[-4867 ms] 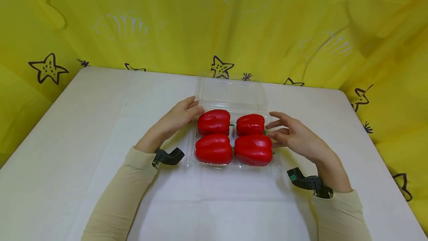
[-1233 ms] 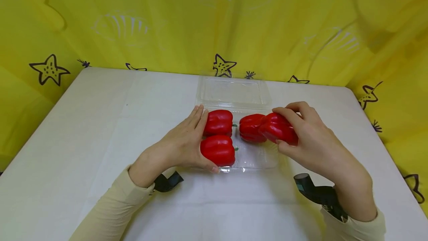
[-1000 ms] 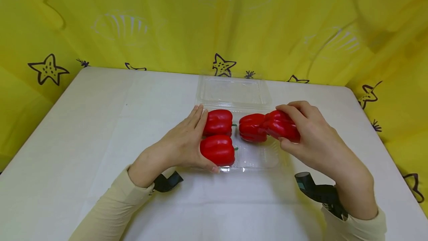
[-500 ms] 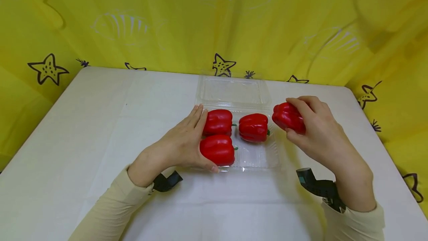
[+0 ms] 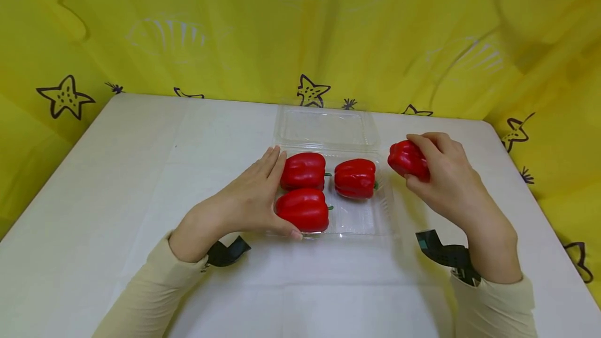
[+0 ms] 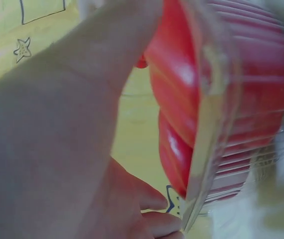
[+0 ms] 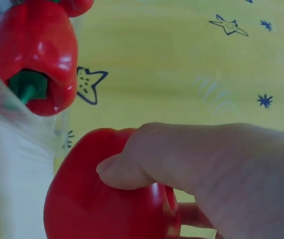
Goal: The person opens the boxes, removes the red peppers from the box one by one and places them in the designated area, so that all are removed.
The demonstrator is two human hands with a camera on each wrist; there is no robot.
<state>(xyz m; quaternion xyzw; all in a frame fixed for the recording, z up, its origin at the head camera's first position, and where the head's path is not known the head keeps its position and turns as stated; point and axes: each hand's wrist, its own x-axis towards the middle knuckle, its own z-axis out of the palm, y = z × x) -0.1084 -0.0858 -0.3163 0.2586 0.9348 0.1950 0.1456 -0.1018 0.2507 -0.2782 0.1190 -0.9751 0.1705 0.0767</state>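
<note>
In the head view my right hand (image 5: 453, 171) grips a red bell pepper (image 5: 406, 159) to the right of a clear plastic container (image 5: 357, 223). The thumb presses the pepper's side in the right wrist view. Three red bell peppers lie in the container: one at the back left (image 5: 304, 171), one at the front left (image 5: 302, 210) and one at the back right (image 5: 355, 179). My left hand (image 5: 244, 200) lies along the container's left side, fingers straight and thumb spread toward the front edge. The left wrist view shows its fingertips at the rim.
The container's clear lid (image 5: 326, 127) lies folded back behind it. A white cloth covers the table (image 5: 117, 181). Yellow curtain (image 5: 244, 30) with sea-creature drawings hangs behind and at both sides. Each wrist wears a dark strap with a camera mount.
My right hand has taken the front right pepper and carried it to the right, out over the container's edge. The left hand, spread on the container's side, has shifted slightly left.
</note>
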